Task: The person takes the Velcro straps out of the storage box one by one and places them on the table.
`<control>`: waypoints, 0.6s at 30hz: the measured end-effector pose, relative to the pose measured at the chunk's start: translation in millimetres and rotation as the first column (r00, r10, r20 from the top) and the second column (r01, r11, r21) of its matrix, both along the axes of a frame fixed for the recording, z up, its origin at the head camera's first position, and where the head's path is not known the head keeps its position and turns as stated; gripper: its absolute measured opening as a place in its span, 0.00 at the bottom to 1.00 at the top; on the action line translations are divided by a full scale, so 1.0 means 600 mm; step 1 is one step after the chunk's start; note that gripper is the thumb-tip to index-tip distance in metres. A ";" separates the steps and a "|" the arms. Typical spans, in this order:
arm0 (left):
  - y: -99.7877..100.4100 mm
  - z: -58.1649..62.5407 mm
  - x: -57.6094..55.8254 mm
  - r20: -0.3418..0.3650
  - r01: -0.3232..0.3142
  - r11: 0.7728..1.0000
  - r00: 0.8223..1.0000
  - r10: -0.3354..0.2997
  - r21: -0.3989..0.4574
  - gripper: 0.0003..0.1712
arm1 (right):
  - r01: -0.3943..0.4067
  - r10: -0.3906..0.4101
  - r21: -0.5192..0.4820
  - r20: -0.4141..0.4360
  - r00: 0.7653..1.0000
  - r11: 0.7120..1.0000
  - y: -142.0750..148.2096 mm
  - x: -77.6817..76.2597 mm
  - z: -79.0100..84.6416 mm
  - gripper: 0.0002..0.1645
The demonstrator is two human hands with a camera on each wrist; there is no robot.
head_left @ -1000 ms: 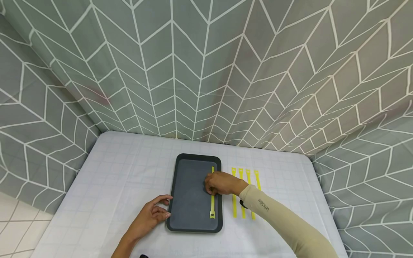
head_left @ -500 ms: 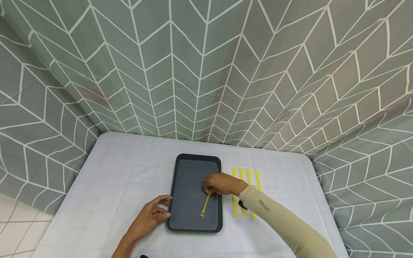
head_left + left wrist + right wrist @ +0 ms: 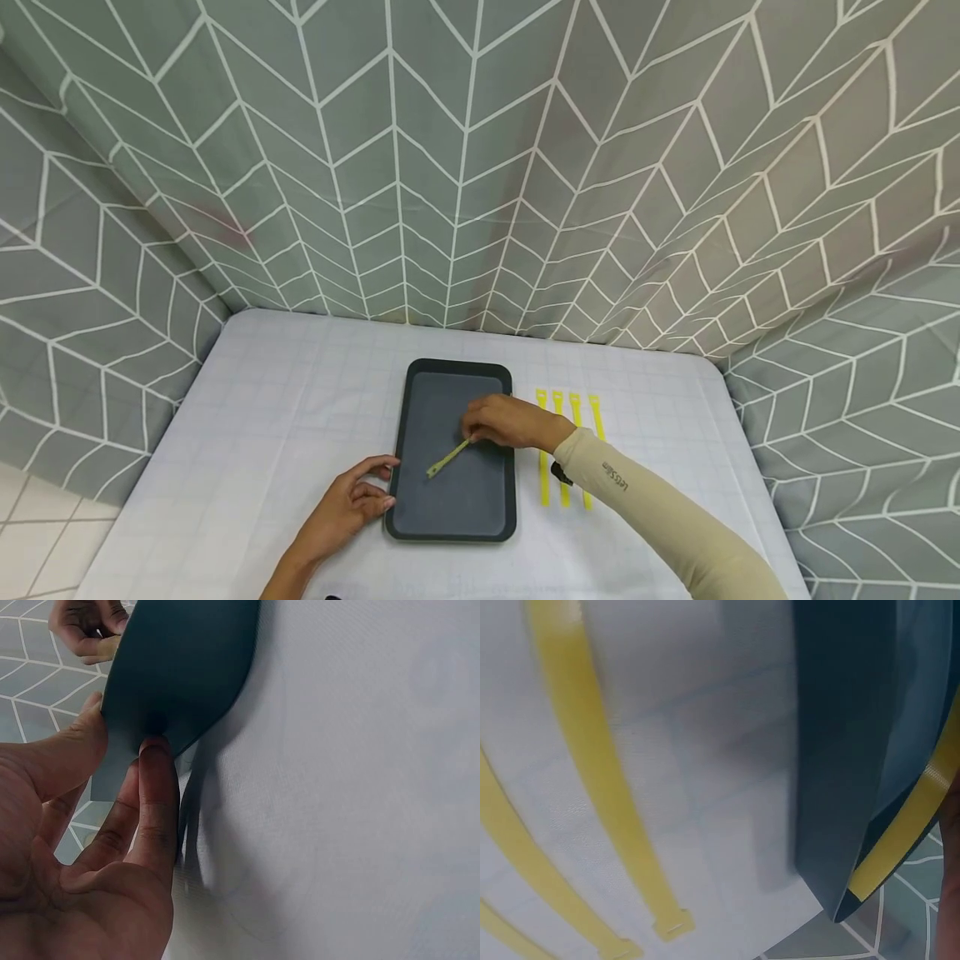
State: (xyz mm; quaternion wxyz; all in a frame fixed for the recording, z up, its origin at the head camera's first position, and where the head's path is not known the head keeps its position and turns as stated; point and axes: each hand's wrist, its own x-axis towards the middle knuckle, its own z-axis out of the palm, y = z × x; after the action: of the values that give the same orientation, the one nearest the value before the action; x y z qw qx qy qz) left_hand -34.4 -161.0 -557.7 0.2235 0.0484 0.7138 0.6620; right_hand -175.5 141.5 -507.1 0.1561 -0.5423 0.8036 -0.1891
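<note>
My right hand (image 3: pixel 501 421) pinches a yellow hook-and-loop cable tie (image 3: pixel 450 457) over the dark grey tray (image 3: pixel 453 517). The tie's slotted head points toward the tray's left side; my fingers hide its middle. In the right wrist view, part of this tie (image 3: pixel 904 836) runs past the tray's wall (image 3: pixel 840 750). My left hand (image 3: pixel 348 504) holds the tray's left rim with thumb and fingertips. The left wrist view shows a fingertip against the outer wall (image 3: pixel 184 667). To the tray's right lie several yellow ties (image 3: pixel 543 454) in a row, partly under my right forearm.
A white cloth covers the table (image 3: pixel 285 400). Grey patterned curtains (image 3: pixel 420 167) stand behind and at both sides. A small dark object shows at the bottom edge. My right wrist wears a dark band (image 3: pixel 560 473).
The tie lay straight along the tray's right side; now it is slanted, its slotted head swung to the left. My right hand has shifted slightly left. My left hand stays put.
</note>
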 end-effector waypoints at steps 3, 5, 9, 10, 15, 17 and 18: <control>0.001 0.001 0.001 -0.004 -0.004 1.000 1.000 0.004 -0.004 0.34 | 0.022 -0.022 -0.009 0.020 1.000 1.000 -0.001 0.001 0.008 0.04; 0.001 0.001 0.002 -0.005 -0.005 1.000 1.000 0.005 -0.004 0.34 | 0.048 -0.048 -0.020 0.027 0.998 0.999 0.000 0.001 0.013 0.04; 0.001 0.002 0.002 -0.006 -0.004 1.000 1.000 0.004 -0.002 0.34 | 0.120 -0.119 -0.066 0.021 0.993 0.991 0.002 0.000 0.026 0.04; 0.001 0.002 0.002 -0.005 -0.004 1.000 1.000 0.004 -0.002 0.34 | 0.137 -0.136 -0.080 0.020 0.991 0.987 0.003 -0.001 0.029 0.04; 0.000 0.002 0.001 0.004 -0.004 1.000 1.000 0.004 0.002 0.34 | 0.234 -0.221 -0.147 0.099 0.970 0.961 0.009 -0.003 0.042 0.06; 0.000 0.002 0.000 0.004 -0.002 1.000 1.000 0.002 0.005 0.34 | 0.285 -0.261 -0.178 0.146 0.954 0.942 0.012 -0.003 0.047 0.07; 0.000 0.002 0.000 0.002 -0.001 1.000 1.000 0.001 0.007 0.34 | 0.314 -0.285 -0.192 0.165 0.944 0.930 0.014 -0.003 0.049 0.08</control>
State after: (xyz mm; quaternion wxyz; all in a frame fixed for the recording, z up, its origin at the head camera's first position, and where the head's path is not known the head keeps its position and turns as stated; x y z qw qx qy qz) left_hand -34.6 -161.1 -556.6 0.2237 0.0484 0.7111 0.6648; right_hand -177.5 149.8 -477.6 0.1194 -0.4128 0.8393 -0.3329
